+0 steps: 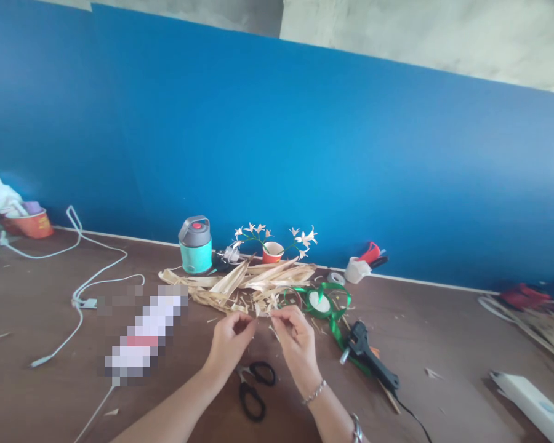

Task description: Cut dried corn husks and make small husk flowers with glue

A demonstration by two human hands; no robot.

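My left hand is closed in a pinch, its fingertips at the edge of a small pale piece of corn husk. Opposite it, my right hand pinches the same piece; its fine shape is too small to tell. Just beyond the fingers lies a heap of dried corn husks with loose scraps. Black-handled scissors rest on the table below and between my wrists. To the right are a spool of green ribbon and a black glue gun.
Behind the husks, a paper cup holds stems with pale flowers. A teal container stands to its left. White cables run across the left side. A white cup with red-handled tools stands near the blue partition.
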